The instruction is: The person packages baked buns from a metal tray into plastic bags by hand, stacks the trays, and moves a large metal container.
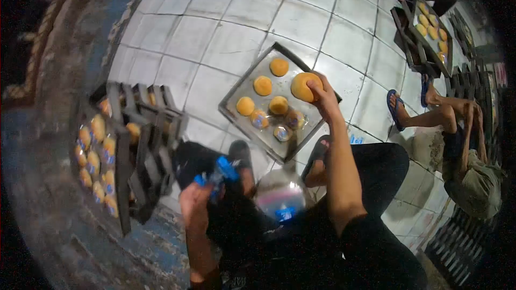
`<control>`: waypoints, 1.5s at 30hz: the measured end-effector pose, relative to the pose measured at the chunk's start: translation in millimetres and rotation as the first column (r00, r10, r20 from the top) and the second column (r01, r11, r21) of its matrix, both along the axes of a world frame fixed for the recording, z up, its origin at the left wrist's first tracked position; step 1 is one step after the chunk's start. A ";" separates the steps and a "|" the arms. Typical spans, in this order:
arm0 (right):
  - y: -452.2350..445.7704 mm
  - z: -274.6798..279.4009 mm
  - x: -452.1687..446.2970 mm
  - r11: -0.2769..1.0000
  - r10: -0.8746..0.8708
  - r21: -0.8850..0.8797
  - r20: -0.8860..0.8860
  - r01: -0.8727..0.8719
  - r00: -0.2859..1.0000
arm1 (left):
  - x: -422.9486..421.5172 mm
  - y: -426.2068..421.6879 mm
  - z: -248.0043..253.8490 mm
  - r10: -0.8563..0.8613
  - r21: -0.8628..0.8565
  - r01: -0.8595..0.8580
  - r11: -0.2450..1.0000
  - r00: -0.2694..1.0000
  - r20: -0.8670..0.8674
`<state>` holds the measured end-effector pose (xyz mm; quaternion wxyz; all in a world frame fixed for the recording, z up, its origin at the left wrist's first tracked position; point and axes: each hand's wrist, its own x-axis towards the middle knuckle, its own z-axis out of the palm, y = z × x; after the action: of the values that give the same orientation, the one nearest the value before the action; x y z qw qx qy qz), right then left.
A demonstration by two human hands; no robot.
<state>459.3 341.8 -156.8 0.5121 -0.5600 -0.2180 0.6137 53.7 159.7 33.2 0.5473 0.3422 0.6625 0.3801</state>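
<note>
From where I stood, the head-worn camera looked forward and steeply down, over its wearer's black-trousered legs (381, 166), at a nearby square grey metal tray (263, 135) on white floor tiles (242, 43).

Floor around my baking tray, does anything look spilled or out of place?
A small blue scrap lies on the tiles right of the baking tray, apart from the blue packaging in your left hand; possibly a dropped wrapper, though unclear.
</note>
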 end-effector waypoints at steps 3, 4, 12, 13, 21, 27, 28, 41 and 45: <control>-24.0 114.6 -39.2 0.912 0.366 0.144 0.133 -0.384 0.921 | 2.4 -2.1 26.9 0.056 -0.030 -0.053 0.998 0.993 0.106; -33.0 140.0 -50.5 0.833 0.491 0.168 0.215 -0.528 0.844 | -2.4 -8.7 34.2 0.012 -0.014 -0.010 1.000 0.991 0.136; -154.6 209.0 -130.1 0.735 0.575 0.308 0.188 -0.603 0.796 | -22.6 -75.4 53.6 -0.074 0.103 0.046 0.994 0.957 0.280; -163.7 216.4 -135.8 0.728 0.566 0.308 0.234 -0.613 0.790 | -25.3 -81.2 52.4 -0.077 0.095 0.055 0.994 0.966 0.245; -195.5 264.9 -140.5 0.734 0.476 0.383 0.300 -0.561 0.827 | -44.5 -116.8 46.8 0.038 0.131 -0.064 0.989 0.980 0.196; -203.0 248.0 -122.3 0.747 0.665 0.043 -0.053 -0.664 0.745 | -39.9 -124.4 88.2 -0.001 0.529 0.195 0.826 0.939 -0.345; -204.4 242.2 -121.1 0.731 0.656 -0.088 -0.185 -0.677 0.732 | -39.5 -122.8 94.9 0.008 0.635 0.443 0.633 0.816 -0.577; -213.2 276.1 -140.7 0.568 0.692 0.238 0.380 -0.788 0.614 | -34.9 -134.3 69.0 -0.038 -0.006 0.076 0.997 0.556 0.830; -215.0 276.5 -137.2 0.562 0.646 0.249 0.464 -0.789 0.606 | -19.8 -137.3 61.6 -0.157 0.058 0.146 0.988 0.929 0.336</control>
<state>322.1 126.9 119.7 0.2793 -0.3831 -0.6388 0.6059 33.9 22.5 94.8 0.6755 0.3303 0.5235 0.4006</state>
